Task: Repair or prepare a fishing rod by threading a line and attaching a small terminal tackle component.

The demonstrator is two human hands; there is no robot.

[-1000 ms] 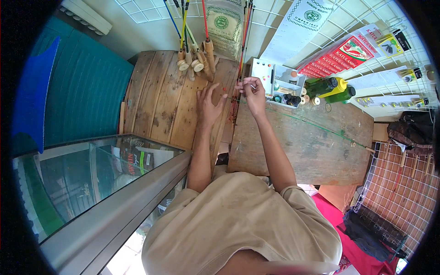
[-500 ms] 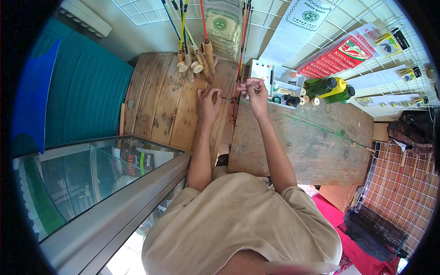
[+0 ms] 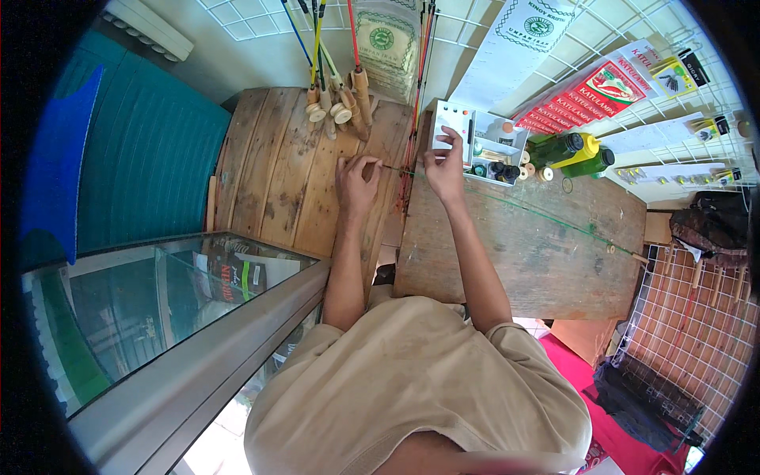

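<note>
A thin green fishing rod (image 3: 546,218) lies slantwise across the right-hand tabletop, its wooden grip end at the far right. My left hand (image 3: 358,184) is closed in a pinch on the slender tip of this rod, thumb against forefinger, above the plank table. To the right of the tip, my right hand (image 3: 445,165) is raised with thumb and fingers apart. No object shows in it, though a fine thread would be too thin to see. Just beyond the right hand is a white compartment box (image 3: 495,176) of small bottles and bits.
Several rods with wooden handles (image 3: 360,103) stand at the back of the plank table (image 3: 273,174). Wooden spools (image 3: 546,173) and green bottles (image 3: 590,164) sit right of the box. A glass-fronted cabinet (image 3: 198,317) borders my left side. Wire grids with hanging packets rise behind.
My right hand has drawn slightly away from the rod tip and its fingers have spread from a pinch. My left hand still pinches the tip, nearly in the same place.
</note>
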